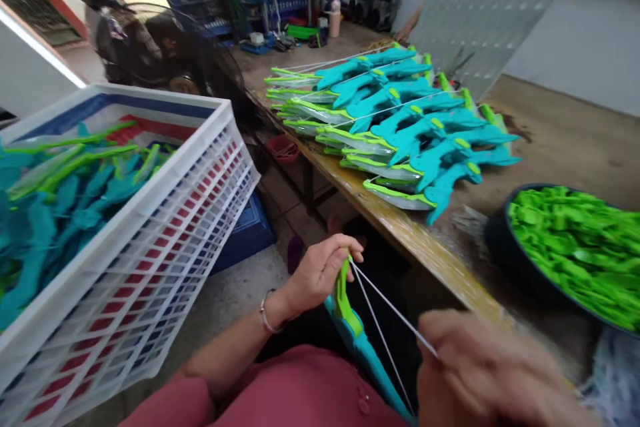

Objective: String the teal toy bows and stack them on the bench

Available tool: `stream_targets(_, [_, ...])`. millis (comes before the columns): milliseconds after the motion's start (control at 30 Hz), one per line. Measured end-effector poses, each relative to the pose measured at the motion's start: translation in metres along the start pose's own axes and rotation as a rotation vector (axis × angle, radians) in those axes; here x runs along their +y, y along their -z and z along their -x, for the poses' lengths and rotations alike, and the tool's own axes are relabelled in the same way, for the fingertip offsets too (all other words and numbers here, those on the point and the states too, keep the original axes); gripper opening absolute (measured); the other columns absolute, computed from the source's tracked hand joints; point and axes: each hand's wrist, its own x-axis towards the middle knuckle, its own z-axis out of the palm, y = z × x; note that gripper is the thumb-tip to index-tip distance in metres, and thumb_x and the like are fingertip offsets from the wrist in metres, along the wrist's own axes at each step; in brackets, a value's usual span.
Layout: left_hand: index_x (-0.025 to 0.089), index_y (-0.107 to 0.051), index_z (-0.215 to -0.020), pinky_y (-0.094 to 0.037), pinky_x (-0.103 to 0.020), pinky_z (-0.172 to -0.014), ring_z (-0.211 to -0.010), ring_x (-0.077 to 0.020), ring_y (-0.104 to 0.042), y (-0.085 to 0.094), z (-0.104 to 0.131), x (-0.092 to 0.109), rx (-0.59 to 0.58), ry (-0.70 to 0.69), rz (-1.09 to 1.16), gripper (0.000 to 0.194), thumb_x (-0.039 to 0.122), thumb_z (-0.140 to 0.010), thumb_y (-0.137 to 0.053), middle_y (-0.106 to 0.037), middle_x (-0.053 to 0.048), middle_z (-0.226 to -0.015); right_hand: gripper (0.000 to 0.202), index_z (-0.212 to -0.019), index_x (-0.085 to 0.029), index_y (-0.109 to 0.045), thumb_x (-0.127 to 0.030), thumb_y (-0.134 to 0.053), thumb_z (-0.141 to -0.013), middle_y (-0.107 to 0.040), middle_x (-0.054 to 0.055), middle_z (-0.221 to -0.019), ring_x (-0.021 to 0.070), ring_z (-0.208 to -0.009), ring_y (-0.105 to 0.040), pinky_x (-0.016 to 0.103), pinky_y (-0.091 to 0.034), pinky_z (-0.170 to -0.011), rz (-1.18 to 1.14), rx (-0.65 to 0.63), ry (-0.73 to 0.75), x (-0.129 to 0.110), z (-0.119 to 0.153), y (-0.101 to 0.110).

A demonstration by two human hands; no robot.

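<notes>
Left hand [320, 273], closed on one end of a teal-and-lime plastic piece [367, 350] at near centre, seems to brace it against a thin white string [393, 311] that the right hand [490, 367], blurred but curled, holds taut. At left, a white lattice plastic basket [190, 233] contains loose similar pieces [85, 213]; rightward, matching pieces [415, 107] overlap on the wooden tabletop [555, 113], perhaps to avoid tangling, then a round black tub [500, 260] holds lime plastic parts [575, 240].

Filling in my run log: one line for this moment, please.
left hand: grips plastic piece | right hand: holds white string | table: row of similar pieces
</notes>
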Motion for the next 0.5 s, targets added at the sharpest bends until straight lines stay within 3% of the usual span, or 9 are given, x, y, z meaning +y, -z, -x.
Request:
stream_targets(100, [0.016, -0.066, -0.097, -0.053, -0.029, -0.074, -0.076, -0.0148, -0.066, 0.003, -0.002, 0.005, -0.102, 0.018, 0.228, 0.03, 0.039, -0.106, -0.048, -0.065, -0.009, -0.104, 0.014, -0.085, -0.023, -0.057, -0.02, -0.06, -0.099, -0.06, 0.002, -0.082, 0.0164, -0.073, -0.061, 0.03, -0.05, -0.066, -0.021, 0.196, -0.193, 0.028, -0.015, -0.014])
stream_targets(200, [0.016, -0.067, -0.095, -0.05, -0.027, -0.071, -0.074, -0.0143, -0.061, 0.005, -0.002, 0.006, -0.15, 0.109, 0.418, 0.025, 0.04, -0.1, -0.06, -0.064, -0.005, -0.088, 0.01, -0.091, -0.022, -0.056, -0.021, -0.059, -0.1, -0.056, -0.002, -0.081, 0.0113, -0.064, -0.053, 0.026, -0.045, -0.062, -0.22, 0.258, -0.36, 0.065, -0.026, -0.034])
stream_targets(333, [0.016, -0.065, -0.087, -0.046, -0.023, -0.065, -0.066, -0.011, -0.057, 0.002, -0.001, 0.006, -0.063, 0.145, 0.354, 0.021, 0.034, -0.092, -0.073, -0.062, -0.001, -0.077, 0.011, -0.09, -0.022, -0.057, -0.018, -0.058, -0.101, -0.056, -0.002, -0.082, 0.0107, -0.068, -0.053, 0.026, -0.045, -0.066, -0.19, 0.146, -0.355, 0.079, -0.02, -0.037])
stream_targets(500, [0.016, -0.066, -0.085, -0.046, -0.023, -0.065, -0.067, -0.0112, -0.057, -0.002, 0.002, 0.01, 0.04, 0.173, 0.222, 0.02, 0.033, -0.093, -0.072, -0.063, 0.0, -0.076, 0.013, -0.098, -0.023, -0.064, -0.01, -0.064, -0.096, -0.063, 0.004, -0.11, 0.0176, -0.103, -0.062, 0.032, -0.051, -0.087, 0.0, -0.189, -0.087, 0.051, -0.006, -0.022])
